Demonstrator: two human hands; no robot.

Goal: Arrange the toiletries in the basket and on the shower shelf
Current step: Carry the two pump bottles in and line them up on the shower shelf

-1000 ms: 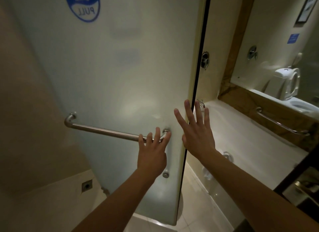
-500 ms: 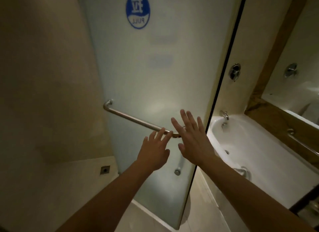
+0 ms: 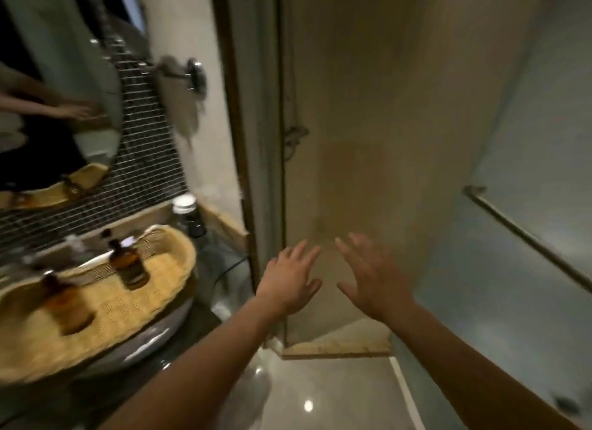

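Reaching forward, both bare hands are held in the air with nothing gripped: the left hand is seen with fingers straight and slightly spread, and the right hand with fingers spread wide. Beyond the fingertips a beige shower wall is seen. Well to the left of the left hand's fingers, an oval woven straw basket is set on a pale washbasin. Inside it, two amber glass pump bottles are stood upright, the nearer amber bottle closest to the fingers and a blurred amber bottle farther left. A dark jar with a white lid is placed just behind the basket. To the right of the right hand's fingers, a frosted glass door with a metal bar handle is seen.
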